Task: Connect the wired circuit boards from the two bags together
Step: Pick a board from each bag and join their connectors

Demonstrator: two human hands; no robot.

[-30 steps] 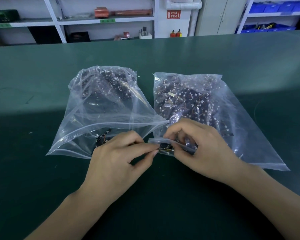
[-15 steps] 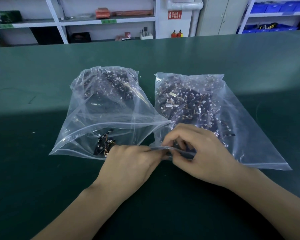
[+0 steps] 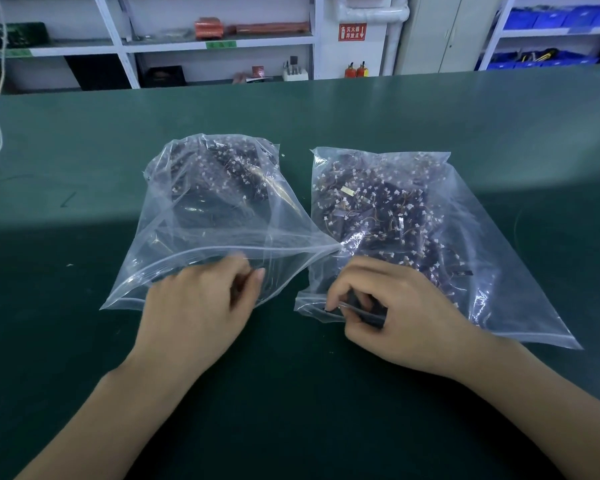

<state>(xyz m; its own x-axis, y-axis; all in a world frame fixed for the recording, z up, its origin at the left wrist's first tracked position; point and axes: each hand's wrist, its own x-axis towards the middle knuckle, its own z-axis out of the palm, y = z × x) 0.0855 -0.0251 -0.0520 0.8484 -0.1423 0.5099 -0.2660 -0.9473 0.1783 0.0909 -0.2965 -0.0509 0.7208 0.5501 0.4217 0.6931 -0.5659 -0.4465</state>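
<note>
A wide green table (image 3: 430, 109) fills the view, with bare surface running far beyond the fingers toward its back edge and more open room nearer than both wrists. Behind that edge stand white shelves (image 3: 219, 43) and, to the right, blue bins (image 3: 551, 19). A red sign (image 3: 352, 32) with white characters hangs on the wall; its writing is too small to read surely. A green label on the shelf rail is unreadable.

The left bag (image 3: 201, 216), clear plastic, lies just beyond the left fingers, its open mouth edge arching over them. The right bag (image 3: 413, 220) lies beside it, apart by a narrow strip of table; its near edge sits under the right fingers. Both hold heaps of dark circuit boards (image 3: 378, 209) with white connectors and thin wires.

The left hand (image 3: 194, 313) rests at the left bag's mouth, back upward, fingers curled and blurred; I cannot tell whether they grip anything. The right hand (image 3: 395, 306) curls knuckles-up, thumb and fingers pinching the right bag's mouth edge, with something dark among the fingers.
</note>
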